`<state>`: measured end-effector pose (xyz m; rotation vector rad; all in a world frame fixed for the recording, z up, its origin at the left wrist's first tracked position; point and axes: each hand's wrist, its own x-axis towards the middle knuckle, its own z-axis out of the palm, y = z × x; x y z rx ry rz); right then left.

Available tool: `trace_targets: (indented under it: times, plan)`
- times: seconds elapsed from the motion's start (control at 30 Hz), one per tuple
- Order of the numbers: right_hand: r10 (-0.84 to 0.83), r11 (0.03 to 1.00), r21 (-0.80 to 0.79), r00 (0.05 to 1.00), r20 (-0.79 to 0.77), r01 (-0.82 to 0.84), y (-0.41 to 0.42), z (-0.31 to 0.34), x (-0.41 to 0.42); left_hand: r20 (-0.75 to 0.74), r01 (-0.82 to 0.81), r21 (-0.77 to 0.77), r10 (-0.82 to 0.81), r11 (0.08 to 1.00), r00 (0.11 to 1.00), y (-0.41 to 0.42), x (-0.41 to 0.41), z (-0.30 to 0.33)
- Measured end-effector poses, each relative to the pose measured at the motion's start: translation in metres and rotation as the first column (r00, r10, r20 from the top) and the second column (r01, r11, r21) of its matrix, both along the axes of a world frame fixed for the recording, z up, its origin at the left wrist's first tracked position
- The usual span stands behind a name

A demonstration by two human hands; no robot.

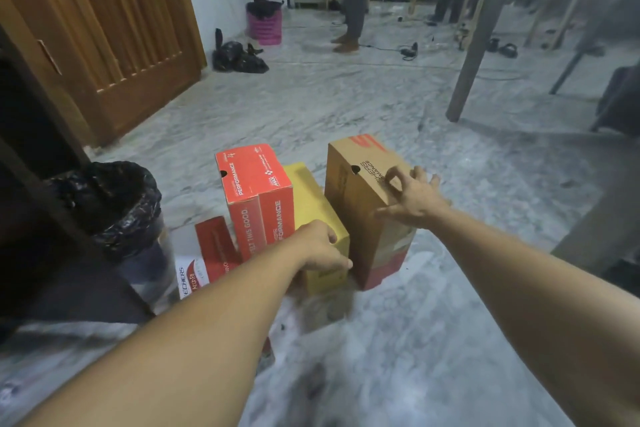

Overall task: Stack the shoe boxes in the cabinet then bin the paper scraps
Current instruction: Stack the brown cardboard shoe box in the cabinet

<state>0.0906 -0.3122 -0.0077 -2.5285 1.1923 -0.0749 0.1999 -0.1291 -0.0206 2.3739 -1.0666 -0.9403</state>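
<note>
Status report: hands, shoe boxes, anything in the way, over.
Left hand grips yellow box. Right hand open on brown box. Red box untouched. Nothing blocking.

Orange-red box (258, 184), yellow box (317, 204), brown box (360, 191), grey-veined marble floor (346, 94)

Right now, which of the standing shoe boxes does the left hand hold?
The yellow box, the middle one. The left hand grips its near top corner; the red box stands untouched, and the right hand rests on the brown box.
</note>
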Motion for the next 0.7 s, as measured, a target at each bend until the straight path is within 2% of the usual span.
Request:
trace_targets:
  times: [0.17,0.3,0.4,0.53,0.63,0.7]
  plan:
    - [-0.049,0.998,-0.039,0.997,0.060,0.051,0.002,-0.007,-0.013,-0.020,-0.056,-0.039,0.055,0.998,0.998,-0.016,-0.011,-0.014]
    - [-0.209,0.978,0.008,0.973,0.102,0.209,0.013,-0.003,-0.044,-0.083,-0.139,-0.061,0.134,0.988,0.988,-0.017,-0.027,-0.036]
    - [-0.338,0.941,0.064,0.933,0.121,0.333,0.019,-0.002,-0.082,-0.202,-0.222,-0.040,0.209,0.974,0.957,-0.015,-0.048,-0.059]
    - [-0.503,0.859,0.207,0.849,0.162,0.469,0.029,-0.001,-0.136,-0.375,-0.327,-0.019,0.296,0.945,0.878,0.001,-0.079,-0.080]
    - [-0.576,0.780,0.394,0.804,0.146,0.487,0.035,-0.003,-0.170,-0.460,-0.388,-0.036,0.329,0.921,0.825,0.015,-0.098,-0.092]
    - [-0.603,0.738,0.451,0.791,0.105,0.503,0.040,-0.006,-0.186,-0.490,-0.436,-0.063,0.353,0.898,0.797,0.022,-0.105,-0.093]
